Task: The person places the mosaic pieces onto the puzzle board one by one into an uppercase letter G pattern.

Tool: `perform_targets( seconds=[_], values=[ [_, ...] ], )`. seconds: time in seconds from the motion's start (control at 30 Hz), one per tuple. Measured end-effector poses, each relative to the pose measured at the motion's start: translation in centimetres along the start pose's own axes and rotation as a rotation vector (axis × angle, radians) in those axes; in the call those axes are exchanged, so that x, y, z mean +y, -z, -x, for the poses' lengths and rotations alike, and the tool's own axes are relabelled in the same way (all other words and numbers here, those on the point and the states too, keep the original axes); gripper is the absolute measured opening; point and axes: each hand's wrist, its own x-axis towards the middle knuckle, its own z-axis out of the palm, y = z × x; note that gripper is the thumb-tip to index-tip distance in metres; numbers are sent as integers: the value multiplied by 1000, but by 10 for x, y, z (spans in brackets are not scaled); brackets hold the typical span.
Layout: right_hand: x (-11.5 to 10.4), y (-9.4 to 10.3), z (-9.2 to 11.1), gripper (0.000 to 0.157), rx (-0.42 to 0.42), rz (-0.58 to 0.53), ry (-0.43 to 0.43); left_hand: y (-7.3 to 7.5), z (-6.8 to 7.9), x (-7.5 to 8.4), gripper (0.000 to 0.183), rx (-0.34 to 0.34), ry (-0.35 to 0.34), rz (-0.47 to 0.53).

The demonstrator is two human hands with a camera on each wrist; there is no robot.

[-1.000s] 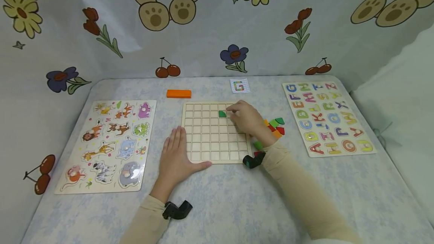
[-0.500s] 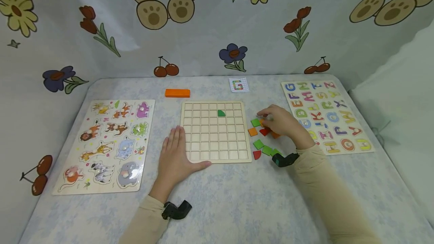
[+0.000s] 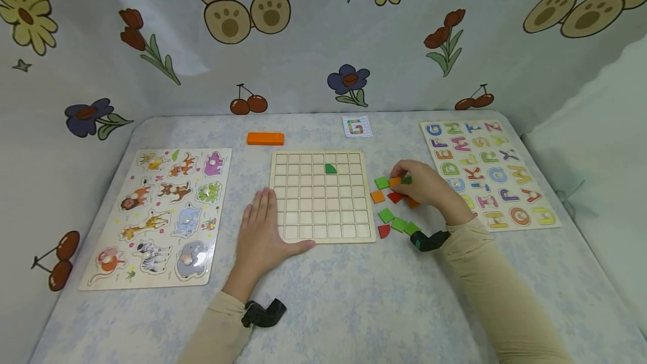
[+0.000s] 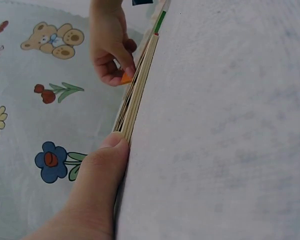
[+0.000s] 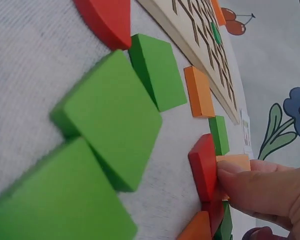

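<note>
A wooden grid board (image 3: pixel 320 223) lies mid-table, with one green quarter-round piece (image 3: pixel 331 169) in a cell of its second row. My left hand (image 3: pixel 260 232) rests with straight fingers along the board's left edge, its thumb (image 4: pixel 102 165) against the front edge. To the right of the board, my right hand (image 3: pixel 422 184) pinches an orange square block (image 5: pixel 235 161) between thumb and fingers. Around it lie loose pieces: a green square (image 3: pixel 386 215), an orange square (image 3: pixel 377 196), a red quarter-round (image 3: pixel 384 231) and several more. The right hand partly covers some of them.
An animal puzzle board (image 3: pixel 217 246) lies at the left and an alphabet puzzle board (image 3: pixel 485 190) at the right. Behind the grid board are an orange bar (image 3: pixel 265 139) and a small card (image 3: pixel 356 127) with a coloured G pattern.
My right hand has left the grid board, where the green piece stays, and moved right to the loose pieces. It now pinches an orange block. The left hand keeps its place.
</note>
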Motion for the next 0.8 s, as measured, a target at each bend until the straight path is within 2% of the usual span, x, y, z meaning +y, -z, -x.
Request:
perform_targets(
  seconds=[0.17, 0.3, 0.5, 0.8],
  values=[
    [0, 4, -1, 12, 30, -41, 25, -2, 0, -1, 145, 4, -3, 2],
    [-9, 4, -7, 14, 50, -96, 39, -3, 0, -2, 145, 8, -5, 0],
    [-39, -8, -26, 17, 71, -163, 115, -3, -1, -3, 146, 4, 0, 3],
    [-88, -39, -58, 14, 58, -247, 225, -2, 0, -2, 145, 3, 3, -2]
  ],
)
